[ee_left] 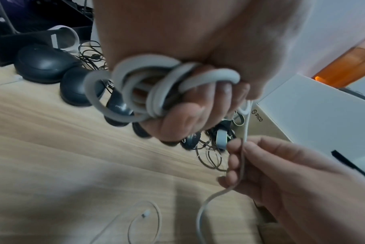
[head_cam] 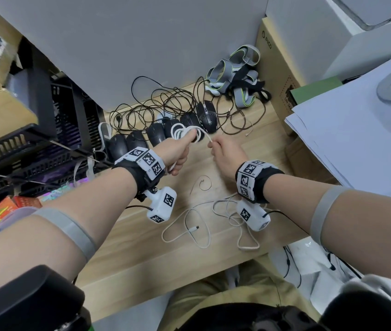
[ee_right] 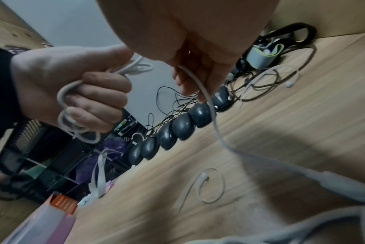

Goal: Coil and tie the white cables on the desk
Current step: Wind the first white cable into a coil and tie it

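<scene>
White cable [ee_left: 156, 85]: several loops bunched in the left hand, held above the counter.
Left hand [head_cam: 177, 151]: fist clenched round the coil, loops sticking out either side of the fingers.
Right hand [head_cam: 225, 154]: pinching the free tail [ee_right: 206, 97] just beside the coil; the tail runs down past the wrist.
Step in hand: coiling looks nearly finished; probably winding the tail round the bundle to tie it.
Next move: likely needs the tail kept taut and passed round the loops without the fist loosening.
Other white cables [head_cam: 189, 230]: lying loose on the counter [head_cam: 142, 254], not yet coiled.
Beyond: a row of black mice [head_cam: 156, 134] with tangled dark cords.
</scene>
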A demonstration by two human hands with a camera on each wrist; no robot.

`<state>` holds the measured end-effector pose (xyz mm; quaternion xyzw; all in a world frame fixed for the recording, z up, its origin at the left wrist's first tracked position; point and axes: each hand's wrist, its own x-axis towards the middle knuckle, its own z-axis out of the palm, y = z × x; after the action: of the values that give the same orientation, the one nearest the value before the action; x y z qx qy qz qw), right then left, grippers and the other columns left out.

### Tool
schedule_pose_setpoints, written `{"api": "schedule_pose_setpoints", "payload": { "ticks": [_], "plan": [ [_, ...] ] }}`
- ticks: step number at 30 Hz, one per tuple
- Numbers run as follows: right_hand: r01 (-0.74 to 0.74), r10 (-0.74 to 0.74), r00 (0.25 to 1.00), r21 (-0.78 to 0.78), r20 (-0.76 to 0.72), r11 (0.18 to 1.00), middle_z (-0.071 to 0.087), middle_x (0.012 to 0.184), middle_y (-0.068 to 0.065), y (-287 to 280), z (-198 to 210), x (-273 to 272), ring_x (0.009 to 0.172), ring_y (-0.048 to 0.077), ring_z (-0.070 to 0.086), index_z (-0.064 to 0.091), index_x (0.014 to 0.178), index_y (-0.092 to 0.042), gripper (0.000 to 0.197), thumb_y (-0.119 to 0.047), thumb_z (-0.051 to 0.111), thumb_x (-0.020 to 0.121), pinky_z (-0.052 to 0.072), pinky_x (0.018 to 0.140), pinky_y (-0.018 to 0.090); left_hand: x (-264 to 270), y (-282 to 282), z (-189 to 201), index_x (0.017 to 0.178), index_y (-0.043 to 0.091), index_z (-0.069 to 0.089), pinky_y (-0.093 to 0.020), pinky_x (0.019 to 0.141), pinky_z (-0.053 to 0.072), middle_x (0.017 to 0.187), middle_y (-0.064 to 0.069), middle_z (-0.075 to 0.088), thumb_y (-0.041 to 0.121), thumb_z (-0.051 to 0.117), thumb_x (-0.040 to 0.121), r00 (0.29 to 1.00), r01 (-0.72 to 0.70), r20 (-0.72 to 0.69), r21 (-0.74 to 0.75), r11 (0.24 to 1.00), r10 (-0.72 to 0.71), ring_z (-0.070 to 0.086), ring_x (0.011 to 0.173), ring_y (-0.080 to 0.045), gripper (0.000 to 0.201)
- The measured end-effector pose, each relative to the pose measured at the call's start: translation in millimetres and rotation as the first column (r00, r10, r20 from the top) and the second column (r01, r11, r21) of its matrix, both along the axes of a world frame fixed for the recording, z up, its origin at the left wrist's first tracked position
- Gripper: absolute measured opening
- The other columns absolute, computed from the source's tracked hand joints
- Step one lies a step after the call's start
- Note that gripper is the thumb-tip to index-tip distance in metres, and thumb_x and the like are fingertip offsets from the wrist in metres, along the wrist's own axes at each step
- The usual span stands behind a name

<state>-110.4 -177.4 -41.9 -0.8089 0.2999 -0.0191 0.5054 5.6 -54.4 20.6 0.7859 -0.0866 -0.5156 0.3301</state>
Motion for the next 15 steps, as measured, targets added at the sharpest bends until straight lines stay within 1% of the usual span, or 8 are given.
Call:
{"api": "schedule_pose_setpoints", "payload": {
  "ticks": [3,5,7,9,12,13,14,15],
  "plan": [
    [-0.043,0.040,0.999,0.101,0.034,0.994,0.064,0.077,-0.003,12,9,5,0.067,0.017,0.065,0.057,0.090,-0.022,0.018,-0.023,0.042,0.100,0.049,0.064,0.027,-6,-5,-2,0.042,0.021,0.030,-0.030,0.049,0.031,0.046,-0.004,0.030,0.081,0.030,0.084,0.996,-0.005,0.088,0.029,1.000,0.002,0.031,0.039,-0.021,0.073],
    [-0.110,0.106,0.993,0.133,0.042,0.985,0.068,0.078,0.001,21,16,7,0.068,0.017,0.068,0.055,0.093,-0.022,0.013,-0.019,0.043,0.098,0.052,0.066,0.030,-8,-9,-2,0.045,0.016,0.039,-0.027,0.049,0.036,0.046,-0.008,0.040,0.082,0.027,0.083,0.979,-0.059,0.196,0.048,0.997,0.049,0.040,0.040,-0.022,0.077],
    [-0.189,0.187,0.982,0.151,0.028,0.970,0.069,0.082,0.004,31,22,10,0.072,0.019,0.069,0.053,0.102,-0.018,0.015,-0.012,0.043,0.093,0.056,0.073,0.036,-9,-14,-3,0.052,0.011,0.046,-0.025,0.048,0.039,0.049,-0.010,0.048,0.080,0.027,0.086,0.952,-0.112,0.295,0.074,0.991,0.085,0.047,0.043,-0.023,0.079],
    [-0.258,0.260,0.966,0.134,0.000,0.957,0.068,0.085,0.008,41,29,14,0.074,0.023,0.068,0.051,0.103,-0.015,0.017,-0.007,0.044,0.090,0.057,0.075,0.040,-8,-19,-5,0.063,0.010,0.053,-0.027,0.052,0.040,0.059,-0.006,0.055,0.073,0.032,0.093,0.917,-0.147,0.385,0.073,0.986,0.109,0.054,0.054,-0.021,0.072],
    [-0.289,0.290,0.954,0.021,-0.072,0.957,0.066,0.092,0.010,49,36,17,0.078,0.026,0.066,0.047,0.115,-0.010,0.027,-0.002,0.047,0.089,0.057,0.075,0.040,-7,-23,-11,0.087,0.007,0.065,-0.030,0.060,0.041,0.073,-0.006,0.062,0.070,0.041,0.093,0.883,-0.171,0.454,0.069,0.983,0.122,0.059,0.067,-0.023,0.068],
    [-0.295,0.294,0.953,0.003,-0.073,0.956,0.065,0.092,0.010,48,38,16,0.078,0.026,0.065,0.046,0.111,-0.010,0.024,-0.001,0.046,0.089,0.056,0.075,0.039,-7,-24,-12,0.089,0.007,0.065,-0.030,0.063,0.044,0.074,-0.006,0.063,0.069,0.045,0.092,0.877,-0.175,0.464,0.066,0.982,0.125,0.061,0.069,-0.024,0.065],
    [-0.298,0.298,0.952,0.004,-0.066,0.955,0.065,0.093,0.011,47,39,14,0.077,0.027,0.064,0.044,0.105,-0.012,0.018,-0.002,0.044,0.090,0.054,0.073,0.037,-6,-25,-13,0.085,0.009,0.065,-0.029,0.064,0.045,0.073,-0.005,0.063,0.067,0.050,0.090,0.878,-0.173,0.463,0.071,0.982,0.122,0.061,0.070,-0.025,0.060],
    [-0.293,0.294,0.954,0.014,-0.054,0.956,0.066,0.094,0.012,45,38,13,0.076,0.027,0.063,0.044,0.100,-0.015,0.015,-0.003,0.042,0.092,0.052,0.070,0.035,-5,-26,-12,0.080,0.011,0.062,-0.028,0.062,0.046,0.070,-0.004,0.062,0.062,0.056,0.089,0.883,-0.170,0.456,0.079,0.982,0.116,0.061,0.068,-0.025,0.053]
  ]
}}
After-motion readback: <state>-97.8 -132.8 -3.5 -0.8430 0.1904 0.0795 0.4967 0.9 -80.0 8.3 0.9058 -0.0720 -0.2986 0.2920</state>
